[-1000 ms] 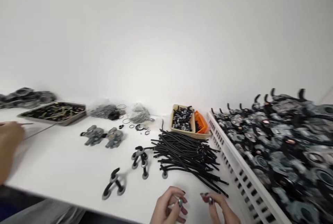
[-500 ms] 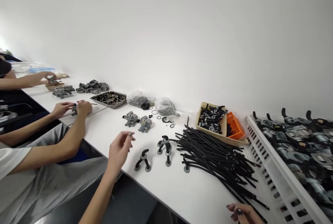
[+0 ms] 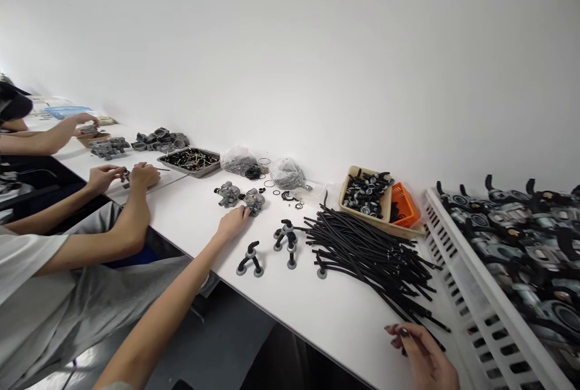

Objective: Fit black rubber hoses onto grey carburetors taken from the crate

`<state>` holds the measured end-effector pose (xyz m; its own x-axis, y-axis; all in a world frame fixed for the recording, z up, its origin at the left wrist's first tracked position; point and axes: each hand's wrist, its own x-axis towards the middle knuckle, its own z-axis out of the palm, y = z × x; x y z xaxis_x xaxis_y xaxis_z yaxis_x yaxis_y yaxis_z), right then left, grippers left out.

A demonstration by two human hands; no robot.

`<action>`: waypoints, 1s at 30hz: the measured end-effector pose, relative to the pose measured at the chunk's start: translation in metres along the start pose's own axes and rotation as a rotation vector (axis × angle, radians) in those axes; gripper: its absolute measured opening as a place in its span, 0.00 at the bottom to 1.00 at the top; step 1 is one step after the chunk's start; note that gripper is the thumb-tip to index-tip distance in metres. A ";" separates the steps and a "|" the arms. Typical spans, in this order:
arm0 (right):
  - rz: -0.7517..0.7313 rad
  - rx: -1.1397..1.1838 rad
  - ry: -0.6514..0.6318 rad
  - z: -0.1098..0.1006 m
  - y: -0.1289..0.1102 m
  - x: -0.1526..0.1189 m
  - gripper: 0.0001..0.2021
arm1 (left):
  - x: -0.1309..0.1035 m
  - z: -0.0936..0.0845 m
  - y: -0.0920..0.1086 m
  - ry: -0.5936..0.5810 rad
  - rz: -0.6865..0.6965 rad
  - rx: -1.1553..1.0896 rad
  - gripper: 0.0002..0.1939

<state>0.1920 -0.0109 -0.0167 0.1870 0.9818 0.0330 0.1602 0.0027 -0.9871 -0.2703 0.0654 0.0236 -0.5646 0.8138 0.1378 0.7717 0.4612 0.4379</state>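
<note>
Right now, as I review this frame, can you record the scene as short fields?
Left hand: fingertips at a grey metal casting, seemingly touching it
Right hand: nearest the black tubes; whether it holds anything is unclear
Between hands: black hose pieces with grey rings
Behind tubes: beige tray, orange basket
Far right: white crate of metal parts
Co-worker's hands: at a small part

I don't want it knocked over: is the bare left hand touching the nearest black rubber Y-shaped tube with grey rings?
Apart. The head view shows white tabletop between the bare left hand and the black Y-shaped tube.
</note>
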 end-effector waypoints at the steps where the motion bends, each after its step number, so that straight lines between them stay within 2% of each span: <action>1: -0.008 -0.003 -0.002 0.000 0.000 0.000 0.16 | 0.000 -0.002 0.000 0.019 0.009 -0.005 0.15; 5: -0.052 -0.012 -0.053 -0.004 0.006 0.005 0.17 | 0.002 -0.023 0.009 0.159 0.057 -0.054 0.14; 9: -0.072 -0.039 -0.086 -0.008 0.012 0.010 0.18 | -0.010 -0.072 0.029 0.380 0.118 -0.138 0.18; 11: -0.096 -0.044 -0.080 -0.008 0.013 0.011 0.17 | -0.029 -0.099 0.042 0.510 0.165 -0.192 0.23; 13: -0.115 -0.053 -0.081 -0.007 0.013 0.011 0.16 | -0.056 -0.121 0.054 0.609 0.235 -0.245 0.22; 15: -0.116 -0.061 -0.088 -0.006 0.011 0.010 0.16 | -0.089 -0.134 0.065 0.679 0.294 -0.285 0.21; 17: -0.107 -0.062 -0.090 -0.004 0.009 0.009 0.16 | -0.122 -0.133 0.075 0.684 0.358 -0.307 0.23; 18: -0.104 -0.061 -0.090 -0.003 0.008 0.009 0.16 | -0.137 -0.129 0.080 0.639 0.416 -0.319 0.24; 19: -0.102 -0.062 -0.091 -0.002 0.007 0.008 0.16 | -0.150 -0.121 0.085 0.539 0.531 -0.334 0.23; 21: -0.106 -0.062 -0.097 0.000 0.004 0.008 0.17 | -0.171 -0.100 0.099 0.270 0.700 -0.341 0.22; 23: -0.108 -0.066 -0.108 0.001 0.002 0.008 0.17 | -0.185 -0.075 0.117 0.007 0.747 -0.262 0.20; 24: -0.108 -0.069 -0.111 0.002 0.001 0.008 0.17 | -0.189 -0.063 0.127 -0.083 0.745 -0.178 0.20; 27: -0.106 -0.078 -0.116 0.003 -0.002 0.008 0.18 | -0.195 -0.032 0.157 -0.261 0.731 0.057 0.22; 30: -0.115 -0.069 -0.120 0.005 -0.004 0.009 0.17 | -0.196 -0.014 0.179 -0.324 0.721 0.183 0.24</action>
<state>0.1884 -0.0014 -0.0130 0.0473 0.9914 0.1216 0.2411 0.1068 -0.9646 -0.0258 -0.0165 0.0869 0.1806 0.9821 0.0542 0.9650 -0.1876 0.1834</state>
